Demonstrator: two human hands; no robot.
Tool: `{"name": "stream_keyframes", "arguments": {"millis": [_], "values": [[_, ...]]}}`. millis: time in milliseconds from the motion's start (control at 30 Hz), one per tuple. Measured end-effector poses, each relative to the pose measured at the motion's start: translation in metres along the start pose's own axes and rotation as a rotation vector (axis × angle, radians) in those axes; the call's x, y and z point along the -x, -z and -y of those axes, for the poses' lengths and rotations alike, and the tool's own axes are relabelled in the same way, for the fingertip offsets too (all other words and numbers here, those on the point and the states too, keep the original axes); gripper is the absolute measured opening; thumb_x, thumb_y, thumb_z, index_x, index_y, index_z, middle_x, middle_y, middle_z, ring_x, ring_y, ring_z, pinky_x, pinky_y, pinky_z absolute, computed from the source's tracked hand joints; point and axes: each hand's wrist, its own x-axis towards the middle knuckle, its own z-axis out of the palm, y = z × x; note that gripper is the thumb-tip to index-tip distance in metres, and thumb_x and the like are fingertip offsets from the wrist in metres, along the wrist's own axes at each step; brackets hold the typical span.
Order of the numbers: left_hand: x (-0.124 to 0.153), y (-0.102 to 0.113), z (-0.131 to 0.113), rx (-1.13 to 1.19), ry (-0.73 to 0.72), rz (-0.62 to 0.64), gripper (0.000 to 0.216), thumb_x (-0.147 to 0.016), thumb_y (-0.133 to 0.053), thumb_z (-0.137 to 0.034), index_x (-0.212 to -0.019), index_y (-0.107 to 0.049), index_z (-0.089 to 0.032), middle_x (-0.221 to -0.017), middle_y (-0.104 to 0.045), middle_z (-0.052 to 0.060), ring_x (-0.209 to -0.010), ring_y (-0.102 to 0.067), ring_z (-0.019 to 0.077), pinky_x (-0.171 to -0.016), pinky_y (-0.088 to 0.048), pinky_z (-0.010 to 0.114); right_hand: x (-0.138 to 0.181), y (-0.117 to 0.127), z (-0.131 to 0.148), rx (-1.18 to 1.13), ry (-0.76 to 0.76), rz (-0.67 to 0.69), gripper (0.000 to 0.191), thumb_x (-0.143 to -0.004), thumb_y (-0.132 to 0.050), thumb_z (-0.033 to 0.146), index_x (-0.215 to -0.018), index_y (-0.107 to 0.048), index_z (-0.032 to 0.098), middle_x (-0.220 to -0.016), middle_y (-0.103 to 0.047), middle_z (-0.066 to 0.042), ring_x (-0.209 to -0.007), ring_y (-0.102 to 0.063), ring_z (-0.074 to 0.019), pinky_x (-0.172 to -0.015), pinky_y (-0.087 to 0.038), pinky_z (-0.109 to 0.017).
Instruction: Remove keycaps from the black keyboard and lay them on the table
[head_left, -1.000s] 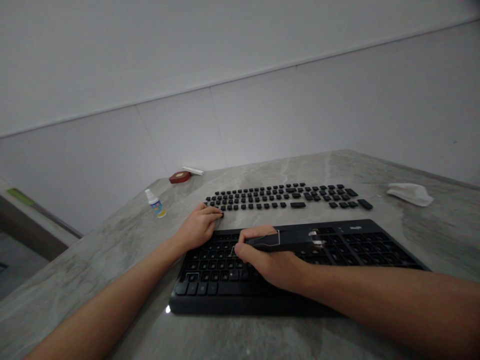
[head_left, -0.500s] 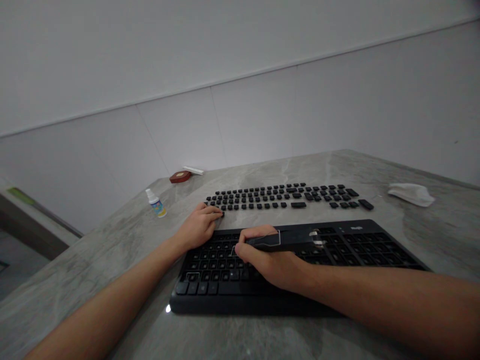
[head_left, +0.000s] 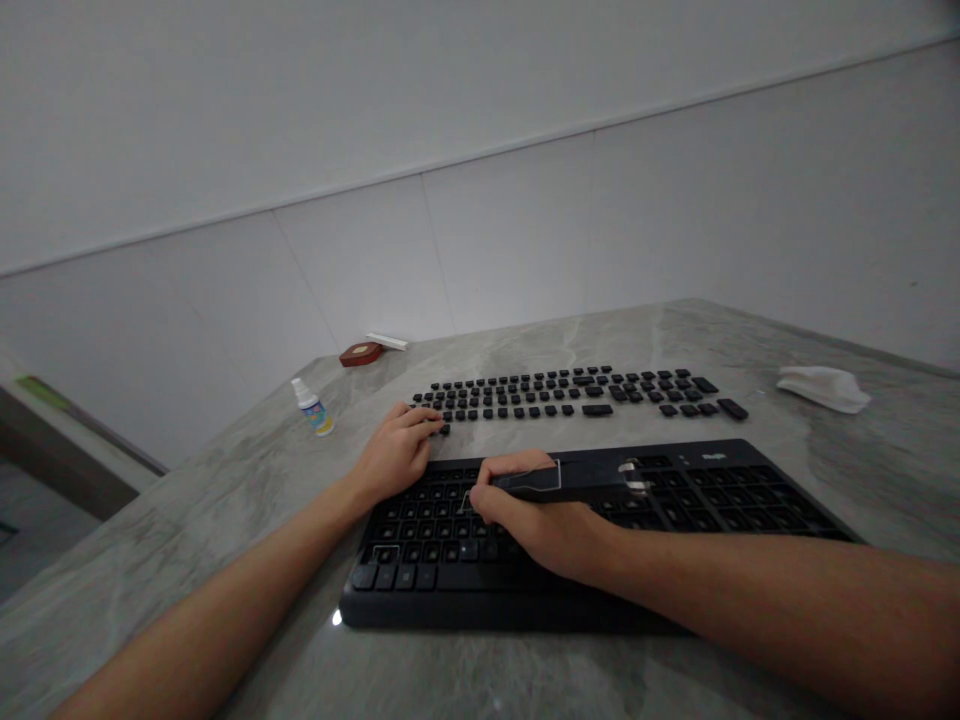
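Note:
A black keyboard lies in front of me on the grey marbled table. Most of its key positions are bare sockets, with a few keys still fitted along the lower left edge. My right hand is closed around a black keycap puller with wire loops, held sideways above the keyboard's middle. Beyond the keyboard's upper left corner, my left hand has its fingers slightly apart. Its fingertips are right beside a small black keycap on the table, seemingly touching it.
Rows of loose keycaps lie behind the keyboard. To the left stands a small white spray bottle. A brown case and a white strip rest near the wall. A crumpled white cloth or wipe lies at right.
My left fingertips have drawn back slightly to the left, and more of the keycap beside them shows. My right hand and the keycap puller have stayed in place.

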Motion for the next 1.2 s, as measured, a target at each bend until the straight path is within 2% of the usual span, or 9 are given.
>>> {"name": "stream_keyframes", "arguments": {"millis": [133,200,300,400,533,633,800,900,1200], "values": [[-0.001,0.007,-0.012,0.071,-0.033,-0.119,0.034,-0.086,-0.045,-0.005,-0.104,-0.072,-0.016,-0.105,-0.070,0.011,-0.094,-0.058,0.0238,-0.086,-0.053,0.043,-0.004,-0.002,-0.001,-0.002,-0.045,0.012,0.023,-0.078,-0.056,0.016,-0.056,-0.060,0.018,-0.055,-0.056,0.002,-0.061,-0.054,-0.0137,-0.062,-0.041,-0.025],[-0.001,0.014,-0.027,0.162,-0.070,-0.116,0.028,-0.090,-0.047,-0.011,-0.103,-0.071,-0.016,-0.100,-0.069,0.011,-0.092,-0.060,0.0232,-0.085,-0.052,0.043,-0.007,-0.003,-0.003,0.024,-0.044,0.044,0.021,-0.077,-0.057,0.013,-0.057,-0.063,0.017,-0.056,-0.059,0.001,-0.063,-0.055,-0.0141,-0.065,-0.043,-0.025],[0.000,0.028,-0.054,0.441,-0.208,0.137,0.021,-0.091,-0.049,-0.018,-0.094,-0.070,-0.016,-0.091,-0.068,0.009,-0.084,-0.061,0.0211,-0.080,-0.052,0.038,-0.010,-0.002,-0.006,0.010,-0.005,0.102,0.018,-0.075,-0.057,0.009,-0.062,-0.066,0.017,-0.063,-0.062,0.002,-0.067,-0.057,-0.0139,-0.067,-0.043,-0.025],[0.001,0.037,-0.069,0.692,-0.186,0.281,0.020,-0.092,-0.050,-0.020,-0.086,-0.069,-0.016,-0.092,-0.067,0.008,-0.086,-0.063,0.0204,-0.081,-0.053,0.034,-0.009,-0.001,-0.010,-0.057,0.003,0.134,0.014,-0.072,-0.057,0.005,-0.066,-0.064,0.016,-0.066,-0.060,0.003,-0.066,-0.055,-0.0120,-0.061,-0.040,-0.023],[0.002,0.037,-0.066,0.809,-0.114,0.365,0.015,-0.091,-0.058,-0.022,-0.091,-0.072,-0.017,-0.104,-0.068,0.008,-0.099,-0.064,0.0219,-0.091,-0.052,0.035,-0.006,0.000,-0.012,-0.185,-0.001,0.144,0.009,-0.070,-0.062,0.008,-0.074,-0.062,0.016,-0.062,-0.054,0.006,-0.058,-0.047,-0.0098,-0.053,-0.034,-0.022],[0.003,0.037,-0.061,0.818,-0.093,0.395,0.013,-0.090,-0.062,-0.023,-0.091,-0.074,-0.019,-0.107,-0.069,0.008,-0.101,-0.064,0.0227,-0.093,-0.052,0.037,-0.005,0.000,-0.011,-0.228,-0.020,0.136,0.009,-0.072,-0.060,0.009,-0.067,-0.063,0.015,-0.059,-0.053,0.005,-0.057,-0.046,-0.0094,-0.054,-0.034,-0.023],[0.002,0.042,-0.059,0.850,-0.078,0.486,0.017,-0.090,-0.063,-0.027,-0.080,-0.075,-0.020,-0.095,-0.070,0.006,-0.089,-0.066,0.0206,-0.087,-0.053,0.035,-0.005,0.002,-0.011,-0.204,-0.009,0.285,0.013,-0.068,-0.059,0.008,-0.062,-0.069,0.015,-0.055,-0.053,0.005,-0.056,-0.044,-0.0092,-0.053,-0.032,-0.023],[0.002,0.044,-0.057,0.913,-0.073,0.522,0.018,-0.091,-0.064,-0.030,-0.084,-0.077,-0.021,-0.094,-0.070,0.006,-0.090,-0.066,0.0210,-0.089,-0.052,0.036,-0.004,0.003,-0.012,-0.222,-0.023,0.319,0.013,-0.069,-0.059,0.011,-0.063,-0.070,0.014,-0.053,-0.051,0.005,-0.053,-0.042,-0.0087,-0.051,-0.029,-0.023],[-0.002,0.043,-0.053,1.003,-0.144,0.529,0.018,-0.085,-0.074,-0.037,-0.082,-0.080,-0.021,-0.086,-0.071,0.006,-0.089,-0.062,0.0205,-0.089,-0.045,0.034,-0.007,0.002,-0.012,-0.243,-0.019,0.419,0.012,-0.065,-0.061,0.010,-0.056,-0.066,0.014,-0.049,-0.050,0.006,-0.050,-0.040,-0.0074,-0.050,-0.030,-0.022]]}}
